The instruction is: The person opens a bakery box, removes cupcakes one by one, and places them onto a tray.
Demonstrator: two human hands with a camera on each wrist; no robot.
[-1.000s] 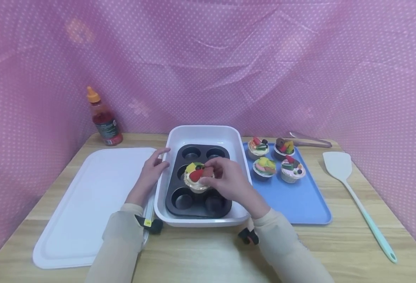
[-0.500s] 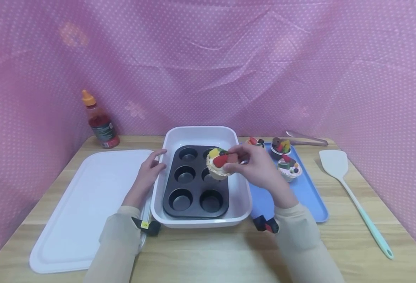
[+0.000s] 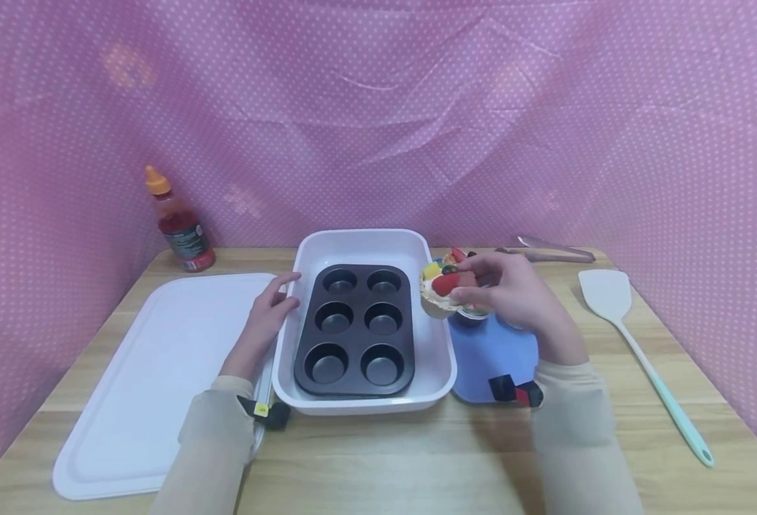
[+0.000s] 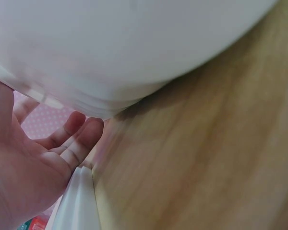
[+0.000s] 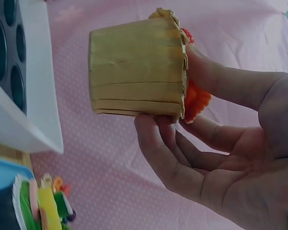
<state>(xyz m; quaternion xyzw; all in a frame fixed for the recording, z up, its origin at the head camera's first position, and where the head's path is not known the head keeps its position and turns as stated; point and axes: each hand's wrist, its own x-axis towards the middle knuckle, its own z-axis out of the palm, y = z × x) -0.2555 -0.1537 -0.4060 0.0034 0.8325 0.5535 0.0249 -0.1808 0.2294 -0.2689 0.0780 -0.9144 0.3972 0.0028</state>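
Note:
My right hand (image 3: 516, 297) pinches a fruit-topped cupcake (image 3: 438, 295) by its topping, in the air over the right rim of the white deep tray (image 3: 435, 357). In the right wrist view its gold paper cup (image 5: 137, 69) lies sideways, with thumb and fingers at the frilled edge. A black muffin pan (image 3: 359, 335) with bare cups sits inside the white tray. My left hand (image 3: 265, 318) rests at that tray's left rim, fingers loosely bent. From the left wrist, the fingertips (image 4: 93, 127) are against or close to the tray's outer wall; contact is hard to tell.
A blue tray (image 3: 494, 357) bears other cupcakes, largely hidden behind my right hand. Tongs (image 3: 552, 255) and a white turner (image 3: 610, 297) lie at right. On the left are a flat white tray (image 3: 153, 386) and a sauce bottle (image 3: 185, 232).
The right hand has lifted the cupcake from over the muffin pan and carried it right, toward the blue tray. My left hand stays at the white tray's rim; the head view shifts slightly.

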